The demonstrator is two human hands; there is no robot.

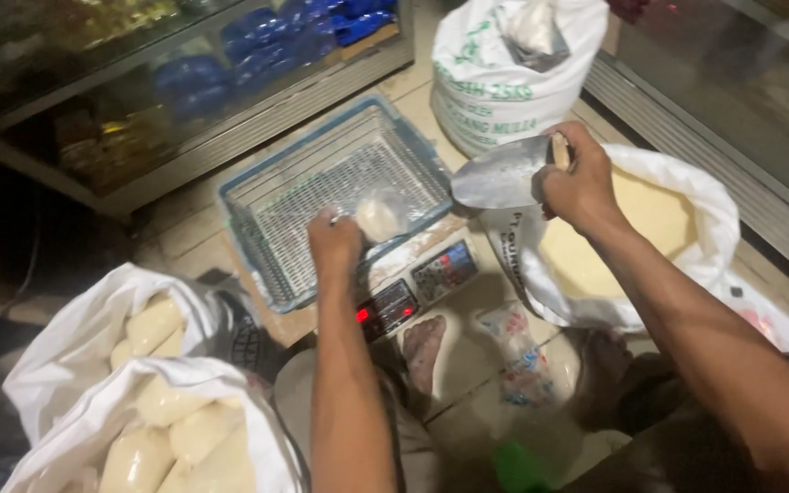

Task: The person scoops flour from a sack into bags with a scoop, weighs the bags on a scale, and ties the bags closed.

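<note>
Fingers of the left hand (335,245) pinch the small clear bag (378,217) over the scale (413,278); right hand (577,183) grips the metal scoop (502,175) — pour slowly, mouth held wide.

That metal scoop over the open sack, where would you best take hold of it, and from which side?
By the short wooden handle at its rear, coming from the sack side, as the right hand does. The metal scoop widens into a thin-edged blade pointing toward the wire basket, so the handle looks like the only firm, graspable part.

Scoop handle (560,152) hidden in right hand (577,187)
</note>
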